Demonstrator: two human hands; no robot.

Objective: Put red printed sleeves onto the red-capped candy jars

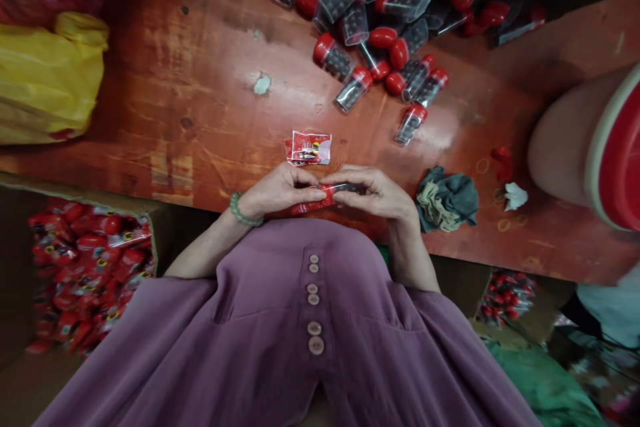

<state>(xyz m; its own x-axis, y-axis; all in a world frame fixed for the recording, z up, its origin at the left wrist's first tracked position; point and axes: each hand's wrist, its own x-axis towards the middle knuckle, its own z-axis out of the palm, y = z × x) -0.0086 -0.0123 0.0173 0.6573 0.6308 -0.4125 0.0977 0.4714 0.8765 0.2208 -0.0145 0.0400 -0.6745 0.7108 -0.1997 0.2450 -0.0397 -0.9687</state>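
Both my hands meet at the near edge of the red wooden table (200, 113). My left hand (280, 192), with a green bead bracelet on the wrist, and my right hand (373, 190) together pinch a red-capped clear tube (330, 192) filled with dark beads, which sits partly inside a red wrapper. A small stack of flat red-and-white wrappers (310, 148) lies just beyond my fingers.
A pile of red-capped tubes (380, 20) covers the far middle of the table. A grey-green cloth (447, 200) lies at right, a yellow plastic bag (45, 80) at left. A carton of wrapped red packs (85, 267) stands lower left. Another person's arm (565, 140) reaches in at right.
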